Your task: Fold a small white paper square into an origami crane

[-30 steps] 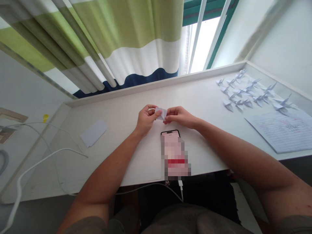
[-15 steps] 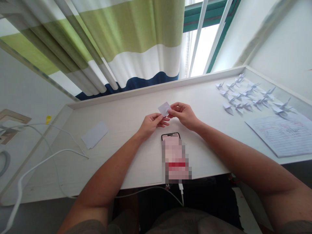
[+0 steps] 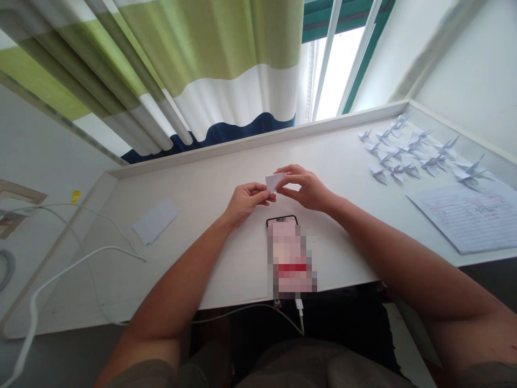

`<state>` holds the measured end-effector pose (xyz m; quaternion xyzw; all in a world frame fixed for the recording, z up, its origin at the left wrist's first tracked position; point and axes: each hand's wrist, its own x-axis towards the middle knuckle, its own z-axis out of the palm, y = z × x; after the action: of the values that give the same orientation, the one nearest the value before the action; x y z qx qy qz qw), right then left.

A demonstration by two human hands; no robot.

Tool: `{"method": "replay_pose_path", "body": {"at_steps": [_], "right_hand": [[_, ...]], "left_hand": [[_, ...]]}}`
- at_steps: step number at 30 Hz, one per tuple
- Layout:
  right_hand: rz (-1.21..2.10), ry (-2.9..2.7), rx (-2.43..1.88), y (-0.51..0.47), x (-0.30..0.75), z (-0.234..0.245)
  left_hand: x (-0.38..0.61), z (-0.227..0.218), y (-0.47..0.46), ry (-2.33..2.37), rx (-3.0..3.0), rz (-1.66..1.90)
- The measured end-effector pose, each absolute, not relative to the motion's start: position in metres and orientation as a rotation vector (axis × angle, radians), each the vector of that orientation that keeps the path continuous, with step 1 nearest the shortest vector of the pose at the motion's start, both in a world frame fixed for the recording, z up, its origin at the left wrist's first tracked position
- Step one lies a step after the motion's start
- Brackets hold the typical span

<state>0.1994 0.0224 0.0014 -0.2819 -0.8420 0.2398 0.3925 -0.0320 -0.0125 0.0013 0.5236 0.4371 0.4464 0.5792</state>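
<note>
A small folded piece of white paper (image 3: pixel 273 181) is held up between my two hands, over the desk beyond the phone. My left hand (image 3: pixel 249 202) pinches its lower left corner between thumb and fingers. At its right edge, my right hand (image 3: pixel 305 187) grips the paper with thumb and index finger, the other fingers curved above. Just nearer to me, a phone (image 3: pixel 288 258) lies face up on the desk, its screen mostly blurred out.
Several folded paper cranes (image 3: pixel 412 151) stand at the desk's back right. Before them lies a lined, written notebook (image 3: pixel 468 218). Flat white paper sheets (image 3: pixel 155 221) lie at left, near white cables (image 3: pixel 81 258). A raised rim (image 3: pixel 250 143) runs along the back of the white desk (image 3: pixel 218 269).
The paper has turned from a flat diamond facing me to a narrower, tilted shape. My right hand's fingers have shifted over its top right edge; my left hand has barely moved.
</note>
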Motion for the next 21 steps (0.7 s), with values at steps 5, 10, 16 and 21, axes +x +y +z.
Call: {"method": "replay_pose_path", "body": {"at_steps": [5, 10, 16, 21], "right_hand": [[0.644, -2.094, -0.752, 0.022, 0.2005, 0.002], [0.657, -2.113, -0.74, 0.0223, 0.1989, -0.0001], [0.669, -2.152, -0.722, 0.0231, 0.1969, -0.0028], [0.688, -2.164, -0.729, 0.0224, 0.197, -0.003]], "left_hand": [[-0.0304, 0.0034, -0.0136, 1.023, 1.227, 1.004], [-0.0293, 0.0053, -0.0141, 1.035, 1.268, 0.989], [-0.0285, 0.0033, -0.0134, 1.028, 1.294, 1.014], [-0.0281, -0.0007, -0.0124, 1.011, 1.23, 1.009]]}}
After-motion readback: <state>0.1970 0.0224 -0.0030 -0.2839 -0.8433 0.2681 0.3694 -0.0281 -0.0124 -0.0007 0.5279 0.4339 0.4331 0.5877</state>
